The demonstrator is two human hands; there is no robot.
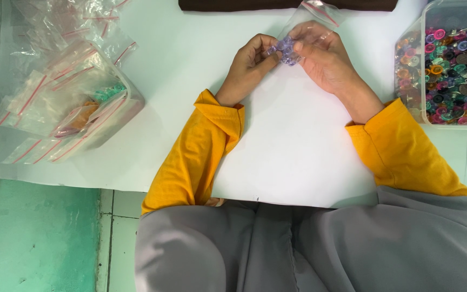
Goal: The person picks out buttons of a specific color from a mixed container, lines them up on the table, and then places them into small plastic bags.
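Glossy clear plastic bag [312, 16], shiny lilac plastic pieces [286, 50], matt white paper sheet [190, 81], soft yellow cloth sleeves [201, 146].

The clear tub of coloured pieces [449, 75] runs off the right edge. The dark cloth [287, 5] beyond the small zip bag [312, 16] is cut off at the top. The lilac pieces [286, 51] under that bag are too blurred to tell apart.

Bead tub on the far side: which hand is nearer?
Right. The right hand is up by the small purple pieces and clear bag, just short of the bead tub. The left hand sits beyond it, farther from the tub.
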